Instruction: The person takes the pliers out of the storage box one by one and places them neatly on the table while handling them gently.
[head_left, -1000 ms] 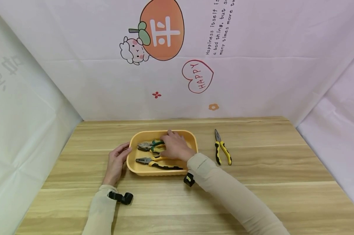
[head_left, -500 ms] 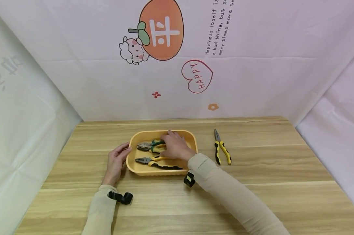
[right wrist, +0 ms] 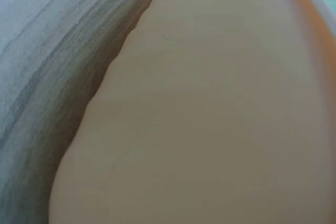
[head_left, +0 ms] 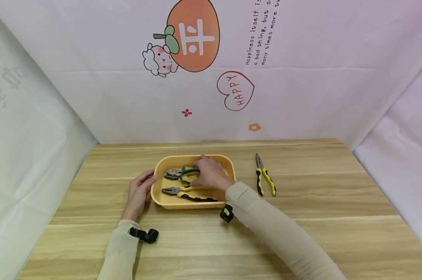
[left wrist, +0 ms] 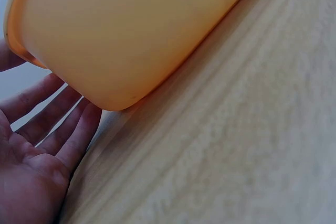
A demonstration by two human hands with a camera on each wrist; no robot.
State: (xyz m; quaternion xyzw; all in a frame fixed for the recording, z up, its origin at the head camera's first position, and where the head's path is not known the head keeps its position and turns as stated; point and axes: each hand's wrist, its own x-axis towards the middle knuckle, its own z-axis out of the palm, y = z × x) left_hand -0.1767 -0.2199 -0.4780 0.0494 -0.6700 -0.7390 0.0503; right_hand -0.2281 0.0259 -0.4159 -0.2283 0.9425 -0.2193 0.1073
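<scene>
In the head view, a yellow plastic basin (head_left: 169, 158) stands on the table. My left hand (head_left: 138, 194) touches its left end; in the left wrist view the fingers (left wrist: 39, 98) extend along the outer wall. Inside, my right hand (head_left: 211, 174) reaches over the far side, thumb and fingers around the green-and-yellow handles of a pair of pliers (head_left: 173, 172). A second tool head shows just beneath that one, and the palm covers the handle ends. Nearer me in the basin lie pliers with yellow-and-black handles (head_left: 197, 198). The right wrist view shows only the basin's wall (right wrist: 199, 103) and the table.
Long-nose pliers (head_left: 265, 177) with yellow-and-black handles lie on the wooden table (head_left: 302, 217), right of the basin. A white printed cloth (head_left: 127, 109) hangs along the table's back edge. More white cloth hangs at both sides.
My right hand has shifted very slightly to the right, and the upper green-handled pliers have moved a little with it. The left hand and the basin stay in place.
</scene>
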